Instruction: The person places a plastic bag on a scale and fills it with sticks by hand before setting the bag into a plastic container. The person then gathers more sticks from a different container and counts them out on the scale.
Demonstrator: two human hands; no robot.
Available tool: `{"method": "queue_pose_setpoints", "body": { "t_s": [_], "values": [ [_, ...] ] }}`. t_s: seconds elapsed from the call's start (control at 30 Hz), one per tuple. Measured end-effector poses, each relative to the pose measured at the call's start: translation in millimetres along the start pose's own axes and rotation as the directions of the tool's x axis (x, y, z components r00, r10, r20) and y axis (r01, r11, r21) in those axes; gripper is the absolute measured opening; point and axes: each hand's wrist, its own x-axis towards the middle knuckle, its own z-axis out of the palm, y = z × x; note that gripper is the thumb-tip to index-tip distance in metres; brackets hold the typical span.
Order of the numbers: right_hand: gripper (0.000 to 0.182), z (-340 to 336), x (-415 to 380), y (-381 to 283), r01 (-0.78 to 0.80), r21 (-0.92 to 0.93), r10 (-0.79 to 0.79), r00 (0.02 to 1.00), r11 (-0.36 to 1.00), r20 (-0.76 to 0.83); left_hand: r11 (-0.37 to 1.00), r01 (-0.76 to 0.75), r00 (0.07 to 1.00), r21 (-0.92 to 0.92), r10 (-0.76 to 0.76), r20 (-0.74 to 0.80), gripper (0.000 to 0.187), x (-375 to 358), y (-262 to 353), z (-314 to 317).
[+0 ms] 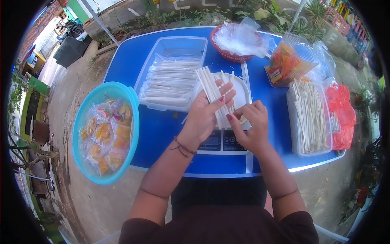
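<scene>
A bundle of thin white sticks [212, 91] lies slanted across the palm of my left hand [209, 109], held there by the thumb. My right hand [251, 126] is beside the bundle's lower end, fingers curled and thumb bent toward them. Whether a stick is between those fingertips is hidden. Beneath both hands is a kitchen scale [230, 142] with a round white plate [243, 91] on it, and a few more sticks show over the plate. To the right, a clear tub [310, 153] holds many loose sticks [308, 118].
Left of my hands stands a clear tub [183, 42] of bagged sticks [172, 79]. A turquoise basin [77, 134] with bagged orange pieces is at far left. Behind are a red basket [231, 55] of plastic bags and a clear container [286, 65] of orange pieces. A red bag [341, 118] lies right.
</scene>
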Motion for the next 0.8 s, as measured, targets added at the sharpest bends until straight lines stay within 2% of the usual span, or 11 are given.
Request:
{"method": "queue_pose_setpoints", "body": {
  "t_s": [0.27,0.37,0.5,0.6,0.7,0.8],
  "values": [
    [0.01,6,-4,0,-0.16,0.172,0.158,0.987,0.972,0.03,0.999,0.039,0.999,0.011,-0.039,0.034,0.049,0,-3,1],
    [0.009,4,-4,3,-0.195,0.192,0.195,0.981,0.962,0.016,0.994,0.074,0.996,-0.085,-0.069,0.057,0.046,0,2,-2],
    [0.008,3,-5,7,-0.216,0.196,0.23,0.972,0.956,-0.049,0.998,-0.003,1.0,-0.058,0.001,-0.025,0.043,2,1,-4],
    [0.008,0,-3,7,-0.24,0.101,0.248,0.965,0.966,-0.08,0.997,-0.069,0.993,-0.043,0.065,-0.094,0.043,1,3,-1],
    [0.009,-1,1,4,-0.162,-0.214,0.151,0.986,0.963,-0.068,0.995,-0.086,0.993,-0.041,0.082,-0.089,0.042,1,5,-3],
    [0.011,2,7,-1,-0.119,-0.246,0.069,0.977,0.962,-0.202,0.997,-0.066,0.996,-0.032,0.064,-0.069,0.042,1,4,-2]
  ]
}}
